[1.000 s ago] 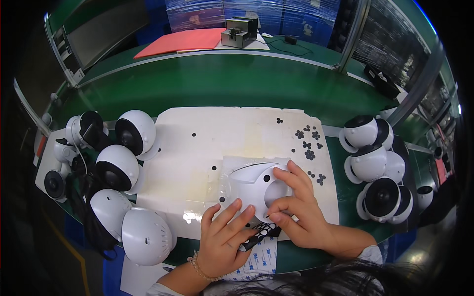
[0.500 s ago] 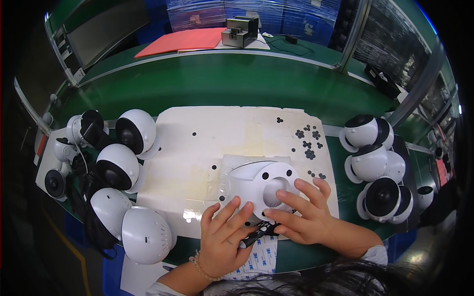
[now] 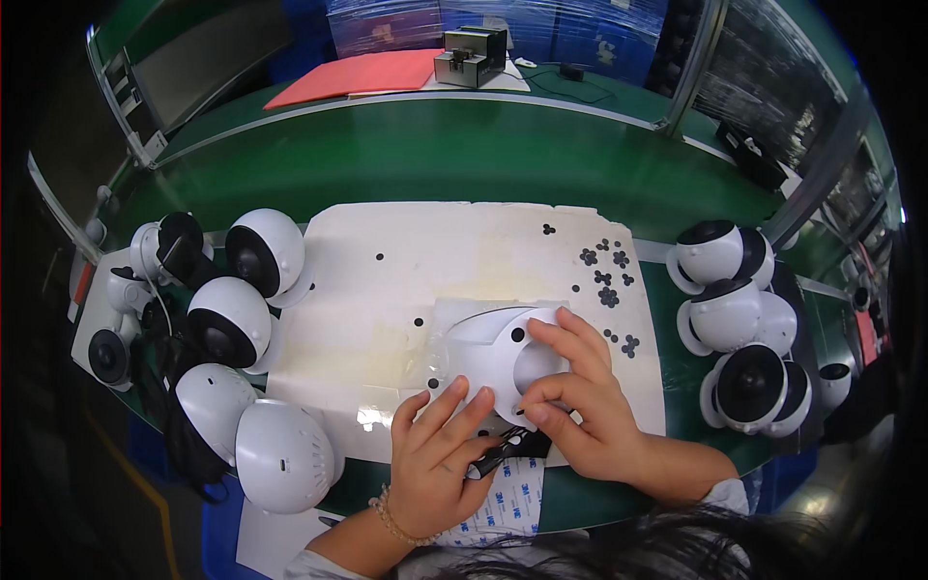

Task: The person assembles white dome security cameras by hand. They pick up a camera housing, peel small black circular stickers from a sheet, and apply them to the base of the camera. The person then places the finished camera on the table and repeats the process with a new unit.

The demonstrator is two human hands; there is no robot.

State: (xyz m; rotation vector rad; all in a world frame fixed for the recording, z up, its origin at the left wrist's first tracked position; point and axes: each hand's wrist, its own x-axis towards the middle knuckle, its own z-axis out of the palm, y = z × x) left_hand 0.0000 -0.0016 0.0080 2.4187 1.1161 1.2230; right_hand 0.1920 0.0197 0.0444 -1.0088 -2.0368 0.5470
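A white rounded camera housing (image 3: pixel 483 357) lies on bubble wrap (image 3: pixel 448 338), its round base with a hollow facing up toward me. A black round pad (image 3: pixel 518 334) sits on the base's rim. My right hand (image 3: pixel 590 416) is over the base, thumb and index finger pinched at the near rim on a small black dot (image 3: pixel 520 413). Its other fingers lie along the right side and hide part of the rim. My left hand (image 3: pixel 440 459) has its fingertips against the housing's near left side. Between its thumb and index finger is a black sheet with round holes (image 3: pixel 517 447).
White-and-black cameras (image 3: pixel 266 256) stand in a group at left with black cables (image 3: pixel 184 435); more cameras (image 3: pixel 739 319) stand at right. Black dots (image 3: pixel 607 296) lie scattered on the pale cardboard (image 3: pixel 358 329). Printed backing paper (image 3: pixel 512 503) lies near me. A metal box (image 3: pixel 469 60) stands behind.
My right hand has gone from fingers spread over the base to a pinch at its near rim. The left hand stays almost in place, beside the housing.
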